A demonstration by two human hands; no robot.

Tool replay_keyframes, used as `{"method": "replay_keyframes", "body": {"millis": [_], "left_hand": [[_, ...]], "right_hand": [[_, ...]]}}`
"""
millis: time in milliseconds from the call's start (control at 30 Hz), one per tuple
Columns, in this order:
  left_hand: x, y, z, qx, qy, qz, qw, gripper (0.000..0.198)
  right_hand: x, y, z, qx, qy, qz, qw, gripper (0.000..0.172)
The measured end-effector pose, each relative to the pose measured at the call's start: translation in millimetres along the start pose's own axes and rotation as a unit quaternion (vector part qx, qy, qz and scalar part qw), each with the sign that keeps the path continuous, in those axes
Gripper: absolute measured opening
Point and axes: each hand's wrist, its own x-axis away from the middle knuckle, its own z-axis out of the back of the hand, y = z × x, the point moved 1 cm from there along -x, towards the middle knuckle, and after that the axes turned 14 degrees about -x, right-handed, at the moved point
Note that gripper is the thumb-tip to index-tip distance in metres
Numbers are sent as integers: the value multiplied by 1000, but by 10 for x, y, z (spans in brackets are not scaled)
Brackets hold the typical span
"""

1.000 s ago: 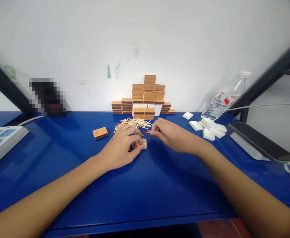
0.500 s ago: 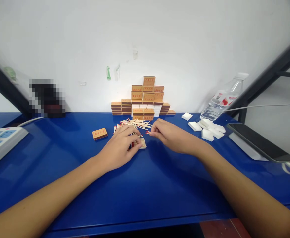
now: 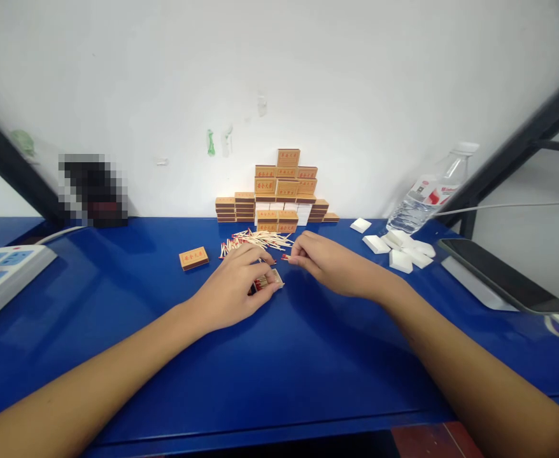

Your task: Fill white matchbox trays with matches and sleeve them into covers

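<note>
Between the thumb and fingers of my left hand [image 3: 234, 286] is a small matchbox tray [image 3: 276, 277] with red-headed matches lying in it; the hand covers part of it. My right hand [image 3: 325, 264] is closed in a pinch on matches [image 3: 286, 257], their red heads poking out to the left. Just behind both hands lies a loose heap of matches [image 3: 263, 238]. A closed matchbox [image 3: 194, 258] rests on the table left of my left hand.
Stacked matchboxes [image 3: 288, 189] stand against the wall behind the heap. At right are white pieces [image 3: 401, 261], a tilted water bottle [image 3: 416, 200] and a phone [image 3: 503, 273] on a stand. A power strip [image 3: 16, 273] lies at the left of the blue table [image 3: 279, 381].
My left hand has shifted slightly to the right and turned the tray a little, so more of its matches show. The right hand keeps its pinch, almost unmoved.
</note>
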Motion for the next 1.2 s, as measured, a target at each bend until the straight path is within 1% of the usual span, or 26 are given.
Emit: {"method": "replay_keyframes", "body": {"millis": [167,400,600,667,767,867,933,1033,1100,1200], "left_hand": [[0,-2,5,3,-5,10,1000,20],[3,-42,15,-15,-11,20,1000,19],[-1,-8,40,-5,11,17,1000,12],[1,1,50,0,9,5,1000,11],[7,9,67,12,3,-25,1000,17],[16,11,78,16,-11,-57,998,21],[21,6,75,15,-19,-64,998,21],[25,-9,61,21,-27,-51,998,23],[26,-20,56,18,-28,-40,999,22],[26,-42,74,-14,-23,-26,999,23]], "right_hand": [[0,0,3,8,-3,-10,1000,20],[4,0,10,-8,-6,-8,1000,19],[2,-4,9,5,-7,-14,1000,21],[1,-7,8,3,-6,-7,1000,20],[-2,-7,6,3,-7,0,1000,19],[-3,-1,7,8,-6,-10,1000,20],[-2,1,8,8,-7,-12,1000,21],[-1,-5,12,4,-12,-4,1000,21],[0,-13,17,4,-11,-11,1000,20],[1,-33,24,1,-6,-19,1000,18]]}}
